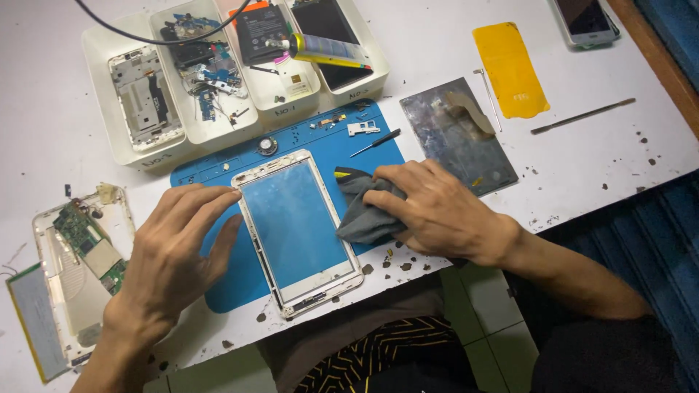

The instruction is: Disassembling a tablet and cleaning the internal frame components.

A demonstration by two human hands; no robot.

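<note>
White and chipped, the surface [44, 138] carries a blue work mat [240, 269] under both hands. On the mat, between the hands, lies a white-framed phone screen panel [297, 229], flat and slightly tilted, its glass showing the blue beneath. The left hand [175, 251] rests open and flat beside the panel's left edge, fingertips touching its upper left corner. The right hand [437, 211] is curled around a bunched grey cloth [364, 215], pressing it against the panel's right edge.

Just beyond the right hand sit a small black screwdriver [375, 143] on the mat and a scuffed grey plate [455, 142] with tape on it; farther out lie a yellow film sheet [510, 69] and a thin metal tool [582, 116]. Beyond both hands stand white sorting trays [109, 138] holding phone parts, circuit pieces and a glue tube [328, 49]. Outside the left hand lies an opened white tablet [80, 269] with its green board exposed.
</note>
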